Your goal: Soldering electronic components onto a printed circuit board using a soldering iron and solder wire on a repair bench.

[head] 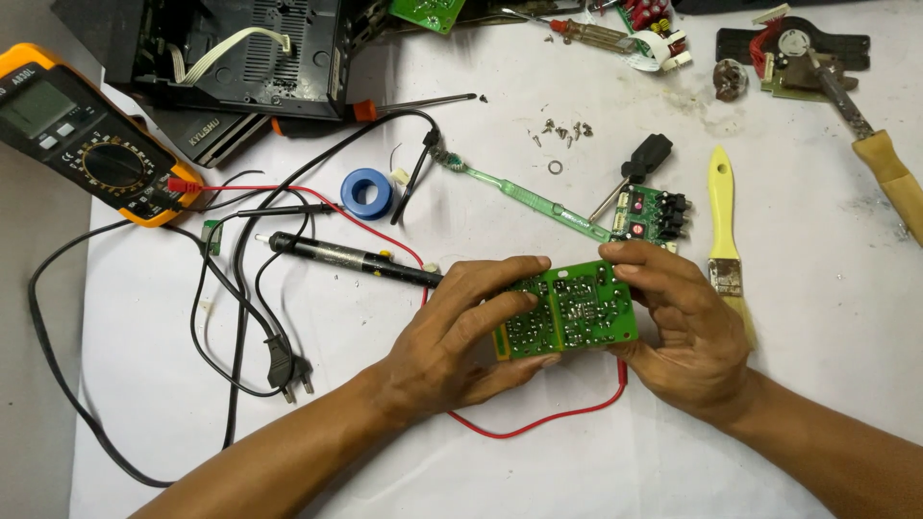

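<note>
Closest to the camera, the left hand point(460, 332) and the right hand point(685, 322) hold a small green rectangular circuit board point(567, 309) between them, solder side up, raised a little above the white paper-covered table point(596, 461). The left fingers point(500, 312) lie pressed together across the board's near-left part with the thumb under its lower edge; the right fingers point(642, 255) curl over the top right corner, pinching it against the thumb. By the look of it, this is an inspection step: the joints are being looked over, and any next move would call for a steady grip and a free hand for a tool. A red wire point(538, 419) loops beneath the hands. Just behind lie a black desoldering pump point(346, 258), a second small green board with black sockets point(652, 216) and a yellow-handled paintbrush point(725, 226). Farther off are a blue solder reel point(367, 193), an orange multimeter point(82, 135), a wooden-handled soldering iron point(880, 154) and an opened black device casing point(245, 53).
</note>
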